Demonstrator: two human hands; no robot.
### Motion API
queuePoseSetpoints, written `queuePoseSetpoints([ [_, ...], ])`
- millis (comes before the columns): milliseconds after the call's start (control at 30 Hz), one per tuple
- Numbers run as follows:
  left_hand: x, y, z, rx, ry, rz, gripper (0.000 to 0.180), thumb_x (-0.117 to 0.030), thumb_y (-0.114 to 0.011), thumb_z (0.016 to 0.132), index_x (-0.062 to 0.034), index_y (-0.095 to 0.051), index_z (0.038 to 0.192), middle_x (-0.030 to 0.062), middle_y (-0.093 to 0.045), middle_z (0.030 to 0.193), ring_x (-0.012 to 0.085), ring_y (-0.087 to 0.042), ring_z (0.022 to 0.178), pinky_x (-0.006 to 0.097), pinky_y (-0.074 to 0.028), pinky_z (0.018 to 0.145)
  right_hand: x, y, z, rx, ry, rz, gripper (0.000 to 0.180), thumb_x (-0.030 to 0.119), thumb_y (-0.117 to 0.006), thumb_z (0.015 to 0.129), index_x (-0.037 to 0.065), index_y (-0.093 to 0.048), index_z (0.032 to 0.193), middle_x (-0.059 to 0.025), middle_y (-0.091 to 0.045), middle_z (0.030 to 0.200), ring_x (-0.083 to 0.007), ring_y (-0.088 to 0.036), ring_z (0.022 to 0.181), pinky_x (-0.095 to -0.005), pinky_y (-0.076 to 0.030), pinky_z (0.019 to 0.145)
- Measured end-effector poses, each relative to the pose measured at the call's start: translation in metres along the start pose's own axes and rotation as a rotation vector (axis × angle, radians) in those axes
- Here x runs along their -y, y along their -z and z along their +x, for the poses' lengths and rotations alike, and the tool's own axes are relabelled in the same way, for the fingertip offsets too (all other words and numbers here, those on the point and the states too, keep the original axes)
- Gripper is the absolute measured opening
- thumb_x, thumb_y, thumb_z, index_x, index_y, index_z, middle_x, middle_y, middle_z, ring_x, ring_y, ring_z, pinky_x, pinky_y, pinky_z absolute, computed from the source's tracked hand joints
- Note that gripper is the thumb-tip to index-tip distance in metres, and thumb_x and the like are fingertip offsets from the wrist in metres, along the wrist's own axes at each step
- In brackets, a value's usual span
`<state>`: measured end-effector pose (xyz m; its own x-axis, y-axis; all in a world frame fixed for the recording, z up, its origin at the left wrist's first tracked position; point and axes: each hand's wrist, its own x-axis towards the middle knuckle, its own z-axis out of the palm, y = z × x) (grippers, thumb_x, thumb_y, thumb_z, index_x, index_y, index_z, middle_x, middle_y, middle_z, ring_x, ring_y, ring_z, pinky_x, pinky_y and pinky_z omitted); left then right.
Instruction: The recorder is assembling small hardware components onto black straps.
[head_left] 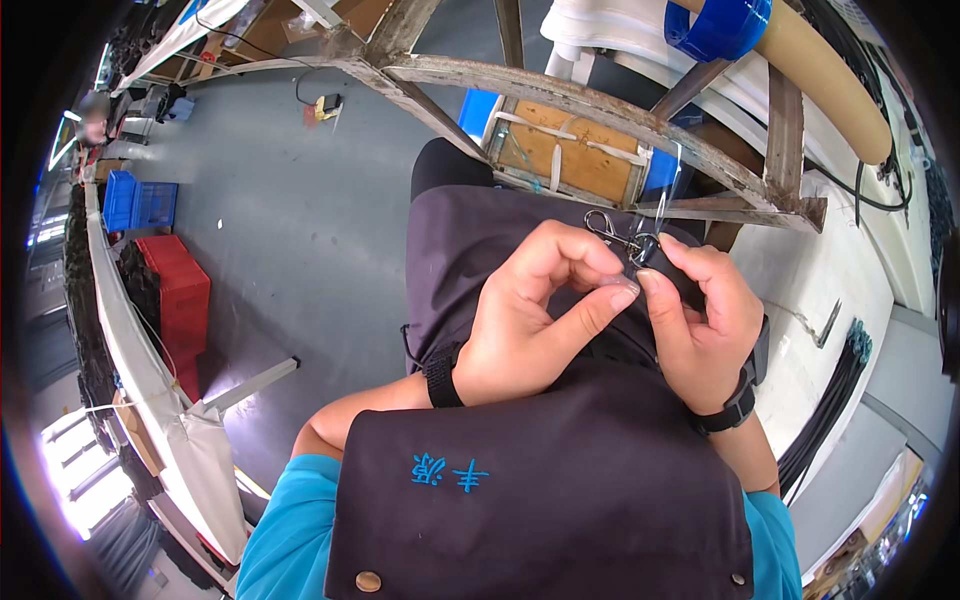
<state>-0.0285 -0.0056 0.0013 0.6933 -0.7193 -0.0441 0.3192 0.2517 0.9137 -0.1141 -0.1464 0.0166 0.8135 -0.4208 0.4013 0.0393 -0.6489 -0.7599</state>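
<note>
Both hands meet above the lap over a dark apron [560,470]. Left hand [530,320] has its grip closed, thumb and forefinger pinching a small clear piece [617,289]. Right hand [705,325] grips a black strap [672,268] carrying a metal snap hook [612,232], just beside the left fingertips.

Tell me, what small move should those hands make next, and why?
Probably peel the clear film further off: the left hand pinches it at the fingertips, while the right hand grips the black strap with its metal snap hook.
</note>
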Motion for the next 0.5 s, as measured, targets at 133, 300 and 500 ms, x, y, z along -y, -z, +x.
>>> queuePoseSetpoints([
  [133, -0.004, 0.010, 0.005, 0.228, -0.153, 0.300, 0.021, 0.007, -0.059, 0.084, -0.0009, -0.057, 0.103, 0.0082, -0.062, 0.100, 0.0125, -0.060, 0.091, 0.026, -0.049, 0.080, -0.002, 0.001, -0.004, -0.024, -0.027, 0.031, 0.021, 0.002, -0.072, 0.074, -0.002, -0.062, 0.092, -0.0118, -0.066, 0.082, -0.0173, -0.062, 0.065, -0.0245, -0.049, 0.055],
  [300, -0.008, 0.014, 0.011, 0.179, -0.401, 0.726, 0.021, 0.005, -0.070, 0.074, -0.0048, -0.065, 0.091, 0.0066, -0.066, 0.090, 0.0186, -0.063, 0.088, 0.029, -0.048, 0.077, 0.000, 0.004, -0.006, 0.023, -0.100, 0.085, 0.020, 0.002, -0.070, 0.076, -0.003, -0.063, 0.094, -0.0111, -0.066, 0.082, -0.0149, -0.062, 0.066, -0.0243, -0.048, 0.054],
  [500, -0.019, 0.013, 0.011, 0.120, -0.701, 1.104, 0.027, -0.008, -0.080, 0.059, -0.0134, -0.069, 0.083, 0.0035, -0.060, 0.085, 0.0195, -0.058, 0.084, 0.029, -0.043, 0.067, 0.000, 0.001, -0.006, 0.006, -0.015, 0.055, 0.023, -0.002, -0.070, 0.073, -0.002, -0.063, 0.095, -0.0108, -0.064, 0.080, -0.0175, -0.061, 0.063, -0.0250, -0.047, 0.053],
])
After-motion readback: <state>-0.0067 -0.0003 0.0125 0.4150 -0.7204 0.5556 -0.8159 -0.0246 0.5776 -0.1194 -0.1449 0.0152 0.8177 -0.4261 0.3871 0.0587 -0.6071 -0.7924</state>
